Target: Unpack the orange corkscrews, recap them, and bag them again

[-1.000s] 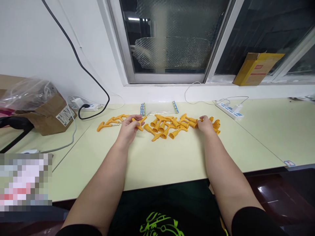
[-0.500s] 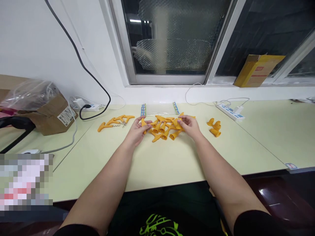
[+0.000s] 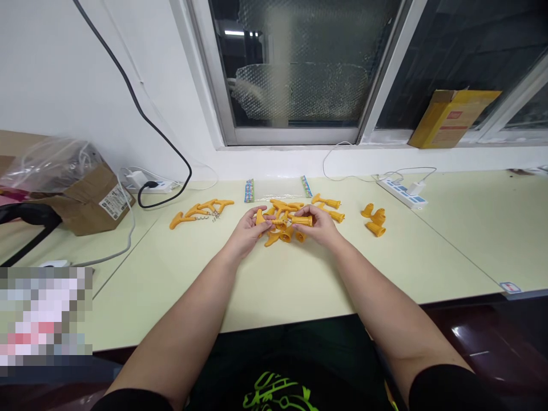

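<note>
Pinching fingers (image 3: 261, 228) on corkscrew (image 3: 259, 217) and sleeve (image 3: 303, 221)

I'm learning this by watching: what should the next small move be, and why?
Probably slide the yellow sleeve in the right hand onto the corkscrew in the left hand: its metal screw points toward the sleeve.

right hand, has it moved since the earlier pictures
Yes, the right hand has moved left, farther from the white power strip on the right.
</note>
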Available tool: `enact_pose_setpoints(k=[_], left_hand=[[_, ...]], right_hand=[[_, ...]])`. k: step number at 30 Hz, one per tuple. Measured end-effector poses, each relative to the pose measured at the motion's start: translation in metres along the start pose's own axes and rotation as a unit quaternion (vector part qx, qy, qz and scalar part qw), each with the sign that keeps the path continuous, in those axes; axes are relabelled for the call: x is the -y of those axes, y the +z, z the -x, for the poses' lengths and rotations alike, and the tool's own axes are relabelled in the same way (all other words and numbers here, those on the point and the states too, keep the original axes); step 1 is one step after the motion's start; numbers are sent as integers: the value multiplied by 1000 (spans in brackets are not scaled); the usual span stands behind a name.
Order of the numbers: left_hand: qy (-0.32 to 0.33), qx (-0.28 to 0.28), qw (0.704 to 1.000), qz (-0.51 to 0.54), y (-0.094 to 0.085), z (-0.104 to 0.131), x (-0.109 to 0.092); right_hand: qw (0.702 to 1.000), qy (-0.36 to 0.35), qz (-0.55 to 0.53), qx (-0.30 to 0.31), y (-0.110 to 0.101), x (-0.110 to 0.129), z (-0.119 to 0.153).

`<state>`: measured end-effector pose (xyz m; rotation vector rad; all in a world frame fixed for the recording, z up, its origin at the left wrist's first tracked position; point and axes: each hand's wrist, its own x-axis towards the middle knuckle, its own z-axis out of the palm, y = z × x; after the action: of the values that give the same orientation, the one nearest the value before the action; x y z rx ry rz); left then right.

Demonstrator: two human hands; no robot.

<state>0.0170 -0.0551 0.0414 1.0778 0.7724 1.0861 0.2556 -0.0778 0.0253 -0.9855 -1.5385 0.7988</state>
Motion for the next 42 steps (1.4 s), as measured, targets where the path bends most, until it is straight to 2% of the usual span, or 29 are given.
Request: enact_pose_setpoints(k=[3,6,8,11,13,18,22,27,34,42], left_hand=[[-45,-5,999,11,4,3,1],[-91,9,995,29,9,6,2],[-102,30,994,30,12,7,3],[-105,53,993,19,16,9,6],[-71,50,996,-1,18,11,9],[82,81,991,-63,24,17,12],[138,39,983,-118,25,18,9],[163,9,976,-145,23,17,4],[160,19,979,-124,23,19,2],[189,22,960,-207,18,23,0]], right_hand=[[997,-48,54,-5,3,1,0],[993,-89,79,24,9,3,1],[992,-90,76,41,13,5,2],[996,-47,51,50,16,10,6],[998,-7,17,57,17,13,9],[992,70,-79,69,23,16,11],[993,75,-79,52,21,16,9],[985,118,-91,89,14,20,8],[974,146,-145,93,16,18,6],[921,271,-247,128,18,26,7]])
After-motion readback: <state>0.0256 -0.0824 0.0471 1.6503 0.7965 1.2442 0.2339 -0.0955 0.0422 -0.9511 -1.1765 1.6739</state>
